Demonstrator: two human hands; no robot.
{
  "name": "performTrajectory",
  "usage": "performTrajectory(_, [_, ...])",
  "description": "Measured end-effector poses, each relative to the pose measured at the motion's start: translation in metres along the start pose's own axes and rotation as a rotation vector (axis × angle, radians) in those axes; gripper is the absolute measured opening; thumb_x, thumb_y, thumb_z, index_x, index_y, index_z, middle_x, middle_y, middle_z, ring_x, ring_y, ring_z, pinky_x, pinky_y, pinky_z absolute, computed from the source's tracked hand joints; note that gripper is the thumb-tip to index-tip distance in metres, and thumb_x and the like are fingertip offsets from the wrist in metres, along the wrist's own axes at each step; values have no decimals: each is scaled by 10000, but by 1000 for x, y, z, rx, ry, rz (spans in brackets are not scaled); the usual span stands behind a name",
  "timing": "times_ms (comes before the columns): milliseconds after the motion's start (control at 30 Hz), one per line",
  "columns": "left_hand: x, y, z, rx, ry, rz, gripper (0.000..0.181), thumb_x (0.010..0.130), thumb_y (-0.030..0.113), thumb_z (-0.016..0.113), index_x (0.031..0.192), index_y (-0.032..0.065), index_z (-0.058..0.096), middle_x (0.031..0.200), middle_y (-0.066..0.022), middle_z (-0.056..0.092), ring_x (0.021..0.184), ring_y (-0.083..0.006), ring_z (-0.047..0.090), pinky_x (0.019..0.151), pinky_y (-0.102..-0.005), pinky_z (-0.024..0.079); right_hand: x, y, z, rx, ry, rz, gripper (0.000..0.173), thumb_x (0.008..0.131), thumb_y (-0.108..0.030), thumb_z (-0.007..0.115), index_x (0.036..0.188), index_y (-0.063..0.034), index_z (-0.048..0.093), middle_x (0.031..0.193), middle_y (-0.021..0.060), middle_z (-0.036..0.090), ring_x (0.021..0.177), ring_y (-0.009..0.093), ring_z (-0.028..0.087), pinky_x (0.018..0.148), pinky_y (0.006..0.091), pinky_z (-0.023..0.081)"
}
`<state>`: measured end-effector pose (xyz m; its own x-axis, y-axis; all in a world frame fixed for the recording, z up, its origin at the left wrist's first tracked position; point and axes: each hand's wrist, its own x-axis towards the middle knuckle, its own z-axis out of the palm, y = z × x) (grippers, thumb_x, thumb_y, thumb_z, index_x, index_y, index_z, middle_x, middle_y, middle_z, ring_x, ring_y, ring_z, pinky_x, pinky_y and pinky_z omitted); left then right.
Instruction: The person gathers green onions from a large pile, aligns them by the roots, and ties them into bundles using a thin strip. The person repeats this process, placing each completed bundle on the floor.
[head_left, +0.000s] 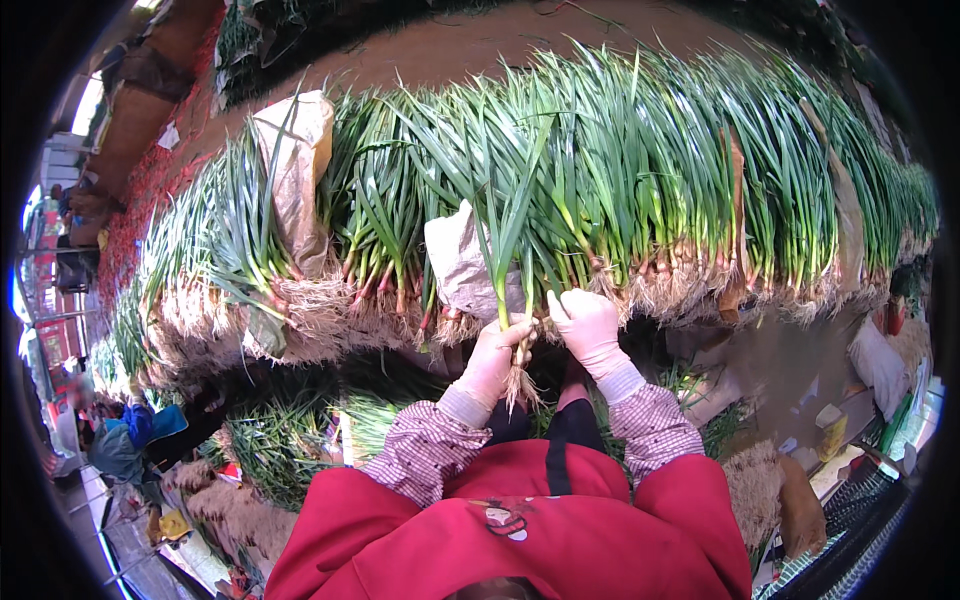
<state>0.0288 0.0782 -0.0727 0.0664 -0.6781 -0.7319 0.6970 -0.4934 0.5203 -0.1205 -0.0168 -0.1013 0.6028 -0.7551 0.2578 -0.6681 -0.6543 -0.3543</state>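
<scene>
In a pale thin glove, my left hand (491, 358) grips a few green garlic plants (502, 289) just above their roots, leaves pointing away from me and roots hanging below the fist. To its right, my right hand (587, 324), gloved alike, has its fingers bent near the stems and by the roots of the row; whether anything is between the fingertips cannot be told. A long row of green garlic (622, 157) lies beyond both hands, its roots towards me. A whitish crumpled sack piece (461, 262) rests among the plants behind my left hand.
A tan sack sheet (296, 180) stands in the row at left, with brown strips (735, 225) at right. Loose green leaves (281, 442) and root heaps (240, 517) lie below the row. A person in blue (137, 424) is at the far left. A white sack (879, 367) lies right.
</scene>
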Motion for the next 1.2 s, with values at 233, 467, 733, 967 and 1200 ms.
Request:
performTrajectory(233, [-110,131,-43,-196,-150,309,193,913,146,547,1036,4,502,748,-14,497,604,-71,392,470,-186,307,-113,82,-67,-190,-1061,471,451,773,-430,647,1053,-77,622,901,110,657,815,291,656,734,406,517])
performTrajectory(467, [-26,57,-22,-193,-328,-122,235,913,197,546,1052,10,577,604,46,330,549,-85,324,471,-230,263,19,66,13,-33,-225,345,299,788,-388,640,792,-91,603,717,97,639,651,291,633,597,399,499])
performTrajectory(733, [-21,31,-1,-193,-200,170,222,899,153,566,1071,13,560,887,-69,598,826,-165,589,785,-349,501,-26,-38,-47,503,-616,48,269,846,-385,565,789,-124,598,718,80,634,700,287,637,628,394,501])
performTrajectory(967, [-30,55,-16,-312,-219,32,412,878,123,547,1265,-3,483,648,18,452,523,-88,386,591,-279,384,-18,87,41,-38,-355,326,354,773,-420,641,774,-66,618,694,130,631,673,331,625,629,422,498])
performTrajectory(1200, [3,-14,15,-175,-309,-37,370,915,169,557,1231,-22,529,1014,-111,637,922,-199,626,827,-323,509,-23,-11,-52,512,-549,270,337,806,-424,609,762,-91,631,686,131,629,666,320,626,624,404,495])
